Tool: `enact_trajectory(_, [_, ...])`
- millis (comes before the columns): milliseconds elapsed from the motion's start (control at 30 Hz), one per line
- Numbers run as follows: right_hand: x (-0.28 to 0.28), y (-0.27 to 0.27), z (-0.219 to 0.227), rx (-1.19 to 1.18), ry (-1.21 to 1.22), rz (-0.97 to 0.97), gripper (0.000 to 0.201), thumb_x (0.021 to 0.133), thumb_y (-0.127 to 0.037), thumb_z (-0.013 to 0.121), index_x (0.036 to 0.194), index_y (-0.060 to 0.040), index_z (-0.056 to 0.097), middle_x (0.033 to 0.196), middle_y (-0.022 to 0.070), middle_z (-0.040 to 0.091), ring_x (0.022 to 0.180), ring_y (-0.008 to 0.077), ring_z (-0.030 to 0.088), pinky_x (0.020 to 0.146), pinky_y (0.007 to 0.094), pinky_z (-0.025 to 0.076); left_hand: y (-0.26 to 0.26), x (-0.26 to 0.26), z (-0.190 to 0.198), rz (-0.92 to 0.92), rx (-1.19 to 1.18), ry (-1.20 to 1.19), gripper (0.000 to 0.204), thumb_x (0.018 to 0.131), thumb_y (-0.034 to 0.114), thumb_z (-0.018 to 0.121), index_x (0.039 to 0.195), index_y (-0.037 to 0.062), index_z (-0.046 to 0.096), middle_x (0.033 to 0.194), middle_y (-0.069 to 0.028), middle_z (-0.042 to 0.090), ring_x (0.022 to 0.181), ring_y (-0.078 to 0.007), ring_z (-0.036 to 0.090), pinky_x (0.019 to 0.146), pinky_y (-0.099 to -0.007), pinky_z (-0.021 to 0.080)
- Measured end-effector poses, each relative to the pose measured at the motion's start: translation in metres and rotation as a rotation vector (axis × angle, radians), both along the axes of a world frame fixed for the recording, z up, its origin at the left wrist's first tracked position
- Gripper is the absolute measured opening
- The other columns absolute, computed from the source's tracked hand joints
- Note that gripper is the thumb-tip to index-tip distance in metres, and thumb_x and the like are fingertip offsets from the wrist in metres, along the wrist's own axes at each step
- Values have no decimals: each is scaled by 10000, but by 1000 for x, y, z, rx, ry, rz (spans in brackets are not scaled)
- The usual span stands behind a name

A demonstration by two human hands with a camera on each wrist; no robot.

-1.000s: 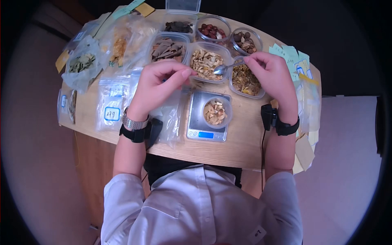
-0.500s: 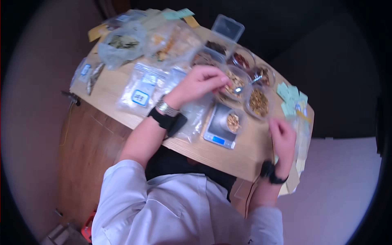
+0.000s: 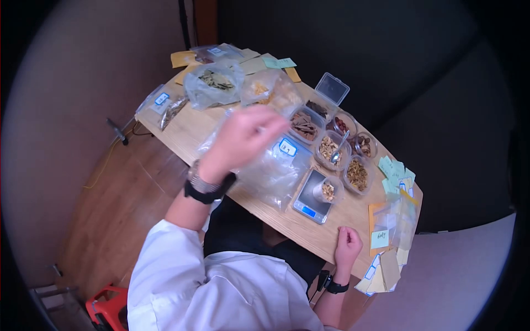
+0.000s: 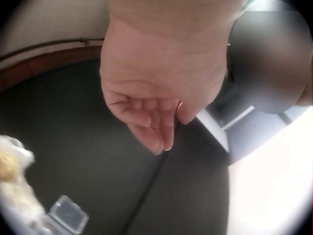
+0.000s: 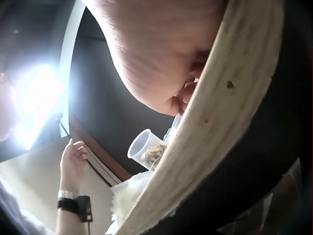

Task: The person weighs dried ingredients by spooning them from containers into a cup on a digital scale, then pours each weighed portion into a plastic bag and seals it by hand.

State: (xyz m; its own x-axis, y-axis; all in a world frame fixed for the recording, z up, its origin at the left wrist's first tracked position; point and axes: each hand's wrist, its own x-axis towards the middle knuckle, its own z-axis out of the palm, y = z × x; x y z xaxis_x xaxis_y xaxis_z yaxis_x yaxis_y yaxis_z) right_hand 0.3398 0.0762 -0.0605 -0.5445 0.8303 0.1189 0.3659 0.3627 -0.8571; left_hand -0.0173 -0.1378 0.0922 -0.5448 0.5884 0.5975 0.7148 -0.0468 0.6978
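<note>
Counting the clear tubs (image 3: pixel 329 150) at the far side of the table (image 3: pixel 276 212) gives 6, with 1 loose lid (image 3: pixel 332 88) lying behind them. 1 spoon (image 3: pixel 337 149) rests in the tub of pale chips. 1 small scale (image 3: pixel 312 197) sits near the front edge and carries 1 clear cup (image 3: pixel 329 191) with pale pieces in it. Several plastic bags (image 3: pixel 276 171) with blue-edged labels lie flat beside the scale, and 2 fuller bags (image 3: pixel 214 84) of dried leaves and yellowish bits stand at the far left end. Green and yellow paper notes (image 3: pixel 393 171) cluster at the right end.

The table is light wood, standing on a brown wooden floor by a dark wall; 1 red stool (image 3: pixel 105 306) shows at the bottom left.

The tubs hold brown bark strips, dark pieces, red fruits, mixed nuts, pale chips and yellowish crumbs.

The left hand (image 3: pixel 243 135) is raised above the bags, fingers loosely curled and holding nothing in the wrist view. The right hand (image 3: pixel 348 247) rests at the table's front edge, fingers curled in, gripping nothing visible.
</note>
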Motion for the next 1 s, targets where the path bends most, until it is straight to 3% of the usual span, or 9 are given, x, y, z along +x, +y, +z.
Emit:
enact_trajectory(33, [-1, 0, -1, 32, 31, 4, 154, 988, -107, 685, 940, 35, 723, 789, 3, 647, 682, 50, 525, 617, 212, 425, -14, -17, -18, 156, -74, -126, 293, 961, 299, 683, 985, 18, 766, 910, -142, 718, 828, -312, 686, 729, -389, 540])
enact_trajectory(100, [-3, -1, -2, 67, 65, 15, 142, 976, -95, 697, 927, 36, 722, 791, 3, 641, 663, 47, 503, 607, 211, 415, -40, -44, -63, 646, -296, 179, 390, 950, 394, 685, 959, 10, 758, 974, -174, 726, 901, -345, 689, 770, -419, 535])
enact_trajectory(233, [-1, 2, -5, 53, 47, 22, 132, 969, -88, 698, 930, 37, 721, 794, 4, 644, 684, 51, 521, 617, 216, 430, -78, -54, -96, 685, -746, -50, 433, 927, 441, 688, 945, 11, 732, 989, -172, 732, 885, -350, 694, 768, -421, 534])
enact_trajectory(333, [2, 4, -8, 56, 43, 27, 130, 970, -89, 696, 942, 36, 723, 808, 13, 661, 704, 54, 539, 637, 219, 447, -86, -52, -100, 523, -640, -329, 389, 907, 402, 716, 928, 14, 701, 975, -190, 723, 861, -371, 685, 761, -405, 534])
enact_trajectory(433, [5, 6, -13, 45, 71, 26, 138, 974, -96, 694, 947, 36, 725, 828, 23, 685, 712, 60, 550, 656, 225, 462, -92, -62, -114, 532, -416, -309, 273, 937, 297, 712, 964, 27, 675, 916, -121, 725, 805, -273, 691, 727, -353, 527])
enact_trajectory(533, [9, 9, -15, 0, 98, 8, 150, 977, -101, 690, 939, 39, 726, 841, 31, 701, 710, 66, 557, 664, 232, 469, -107, -78, -115, 171, 51, -557, 110, 1029, 153, 616, 1068, 51, 627, 864, 51, 639, 783, -37, 559, 685, -225, 468])
enact_trajectory(633, [11, 11, -16, -18, 87, 1, 156, 978, -103, 688, 929, 40, 727, 841, 33, 703, 713, 71, 565, 660, 236, 469, -115, -75, -97, 73, 49, -660, 159, 1037, 166, 607, 1133, 41, 619, 862, 38, 637, 769, -33, 552, 686, -213, 461])
enact_trajectory(800, [5, 8, -16, 84, 61, 28, 157, 976, -111, 693, 927, 33, 729, 829, 31, 698, 715, 72, 572, 650, 238, 466, -100, -84, -139, 302, -154, -409, 272, 966, 171, 649, 1167, 10, 738, 1041, -165, 758, 936, -256, 719, 837, -362, 543])
enact_trajectory(1000, [2, -2, -7, 118, 78, 39, 142, 971, -101, 690, 928, 28, 729, 816, 32, 689, 705, 75, 569, 642, 244, 464, -92, -66, -124, 275, -293, -264, 241, 935, 187, 675, 1110, 51, 769, 1047, -207, 743, 932, -346, 714, 823, -403, 549])
